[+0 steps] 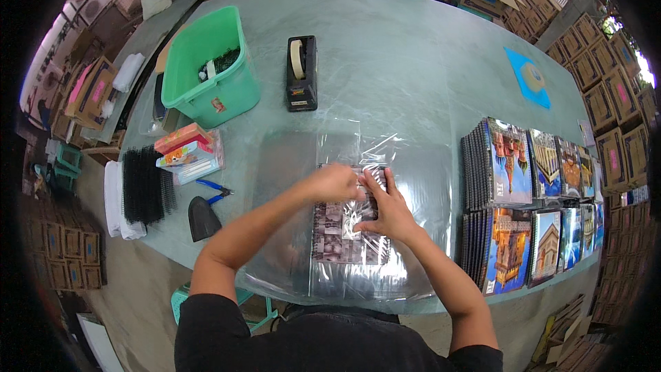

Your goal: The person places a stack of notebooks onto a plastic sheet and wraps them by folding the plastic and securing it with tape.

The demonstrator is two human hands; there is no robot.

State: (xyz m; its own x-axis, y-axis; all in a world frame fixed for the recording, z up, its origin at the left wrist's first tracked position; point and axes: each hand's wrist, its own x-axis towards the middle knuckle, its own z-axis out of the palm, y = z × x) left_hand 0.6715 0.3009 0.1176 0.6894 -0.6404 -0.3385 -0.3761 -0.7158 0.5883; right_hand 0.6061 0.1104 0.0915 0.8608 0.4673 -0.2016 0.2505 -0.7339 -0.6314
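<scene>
A spiral notebook (351, 248) with a dark cover of small grey photos lies in front of me, with clear plastic film (275, 255) over and around it. My right hand (392, 210) rests on its upper right part, fingers spread and thumb stretched toward the middle. Beside it, over the notebook's top edge, my left hand (336, 183) is closed with the fingers curled. What those fingers pinch, if anything, is hidden. The film shines and wrinkles above the notebook's top edge.
Stacked spiral notebooks (509, 158) with colourful photo covers stand at right. A tape dispenser (302, 86) and a green bin (213, 96) sit farther off. On the left are black spiral combs (147, 186), blue-handled pliers (215, 191) and a tissue pack (186, 155). A blue sheet (523, 77) bears a tape roll.
</scene>
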